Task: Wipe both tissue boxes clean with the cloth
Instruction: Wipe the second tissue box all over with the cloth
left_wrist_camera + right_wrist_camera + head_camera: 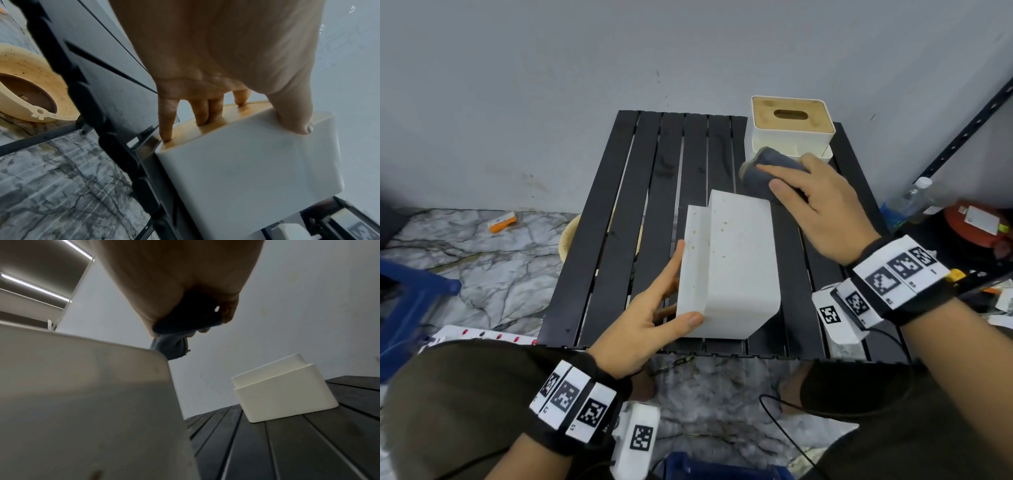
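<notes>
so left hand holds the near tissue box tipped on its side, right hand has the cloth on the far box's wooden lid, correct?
Not the lid. The head view shows the right hand gripping the cloth in front of the far box, below its wooden lid. The left hand does hold the near tissue box on its side.

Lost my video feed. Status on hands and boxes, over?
Left hand grips the near tissue box, tipped on its side, brown specks showing. Right hand holds the cloth, between both boxes. Far tissue box upright. Nothing blocking.
</notes>
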